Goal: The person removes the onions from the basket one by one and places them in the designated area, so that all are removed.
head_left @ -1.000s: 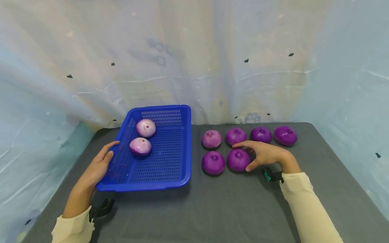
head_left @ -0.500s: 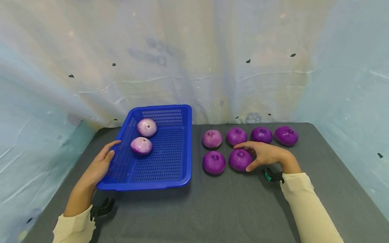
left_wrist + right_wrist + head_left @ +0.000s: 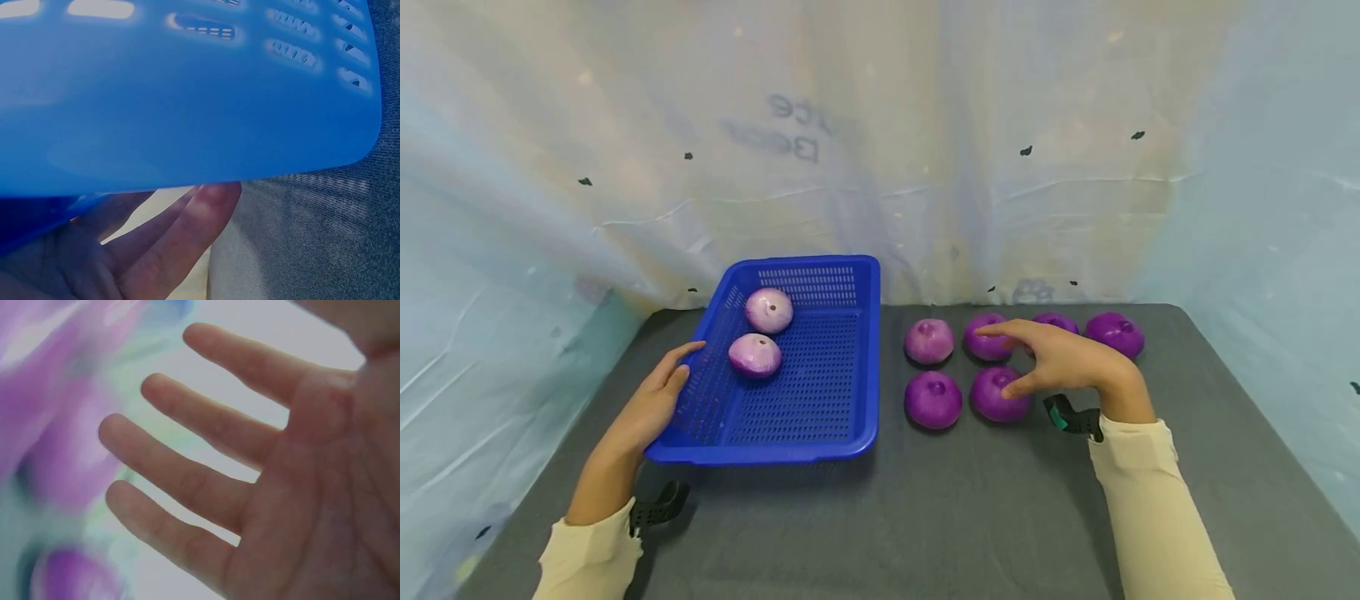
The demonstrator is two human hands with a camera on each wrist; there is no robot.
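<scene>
purple onions [image 3: 996, 392], six in all, lie in two rows on the grey table [image 3: 1000, 517] to the right of a blue perforated basket [image 3: 790, 433]: four in the far row, two in the near row, each just beside its neighbours and apart from the basket. two paler onions [image 3: 756, 355] already lie inside the basket, toward its far left part, one behind the other.

right hand [image 3: 1060, 360]: raised over the onion rows with fingers spread wide and straight, gripping nothing. the right wrist view shows the open palm and four separated fingers [image 3: 187, 481] above blurred purple shapes. the thumb tip appears near the top of the near-right onion, though contact cannot be told. the hand partly hides the third onion of the far row, so it is probably placed to close down on one of the onions beneath it.

left hand [image 3: 651, 408]: laid flat along the basket's left rim, fingers relaxed and extended. in the left wrist view the fingers [image 3: 181, 231] lie under the rim's outer lip, which suggests the hand is steadying the basket so it does not slide.

a pale wrinkled sheet [image 3: 880, 150] hangs behind the table.
</scene>
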